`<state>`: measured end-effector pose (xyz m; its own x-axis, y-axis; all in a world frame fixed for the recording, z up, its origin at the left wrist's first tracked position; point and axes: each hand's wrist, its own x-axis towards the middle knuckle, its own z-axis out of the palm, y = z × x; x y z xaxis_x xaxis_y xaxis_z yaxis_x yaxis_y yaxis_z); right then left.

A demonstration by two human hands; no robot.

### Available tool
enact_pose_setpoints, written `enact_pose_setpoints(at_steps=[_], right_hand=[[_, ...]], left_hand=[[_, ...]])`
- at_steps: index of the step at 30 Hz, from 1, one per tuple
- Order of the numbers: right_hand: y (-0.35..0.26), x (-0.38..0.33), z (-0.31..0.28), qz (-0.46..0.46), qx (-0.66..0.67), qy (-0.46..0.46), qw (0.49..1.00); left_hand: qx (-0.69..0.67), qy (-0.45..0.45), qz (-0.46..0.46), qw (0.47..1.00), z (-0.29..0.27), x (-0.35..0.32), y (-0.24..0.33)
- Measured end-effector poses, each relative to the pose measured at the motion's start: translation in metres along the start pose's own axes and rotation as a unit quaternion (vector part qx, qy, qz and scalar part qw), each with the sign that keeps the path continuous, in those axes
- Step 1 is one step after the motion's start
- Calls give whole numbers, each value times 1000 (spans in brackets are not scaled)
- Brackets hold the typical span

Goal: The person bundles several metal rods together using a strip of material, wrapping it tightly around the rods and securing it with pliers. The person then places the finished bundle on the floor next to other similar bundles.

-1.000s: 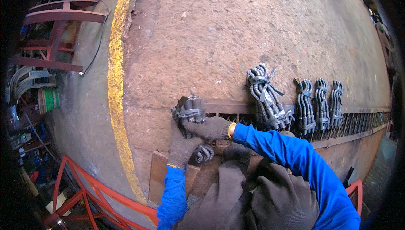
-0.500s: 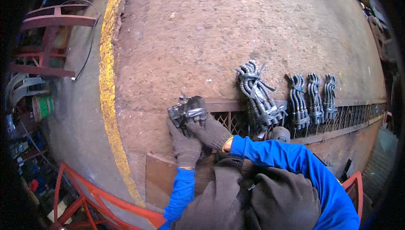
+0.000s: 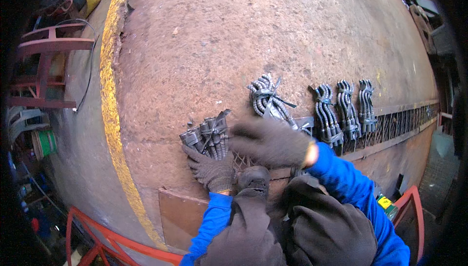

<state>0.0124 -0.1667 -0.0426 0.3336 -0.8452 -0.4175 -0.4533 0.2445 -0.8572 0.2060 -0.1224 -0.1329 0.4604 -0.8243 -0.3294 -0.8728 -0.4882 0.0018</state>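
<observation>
My left hand, in a dark knit glove, is closed around the lower side of a bundle of ribbed hoses. Dark tape wraps that bundle, and its cylindrical ends point up and left. My right hand, gloved alike, is smeared by motion just right of it, so its fingers cannot be read. Behind that hand lies a larger taped hose bundle, partly hidden by the glove. Farther right, three slimmer bundles lie side by side: a left one, a middle one and a right one.
A metal grating runs along the floor below the bundles. My dark shoe stands close to my left hand. A yellow line and a maroon metal frame are at left; red rails curve along the lower edge.
My right hand has come off the held bundle and swung right. The left hand still grips it, and more of its tape and ends show. The whole view has shifted somewhat.
</observation>
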Motion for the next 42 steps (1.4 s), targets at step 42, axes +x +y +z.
enact_pose_setpoints(at_steps=[42], right_hand=[[106,-24,-60,34,366,382,848]], left_hand=[[-426,-184,307,831,-30,-33,104]])
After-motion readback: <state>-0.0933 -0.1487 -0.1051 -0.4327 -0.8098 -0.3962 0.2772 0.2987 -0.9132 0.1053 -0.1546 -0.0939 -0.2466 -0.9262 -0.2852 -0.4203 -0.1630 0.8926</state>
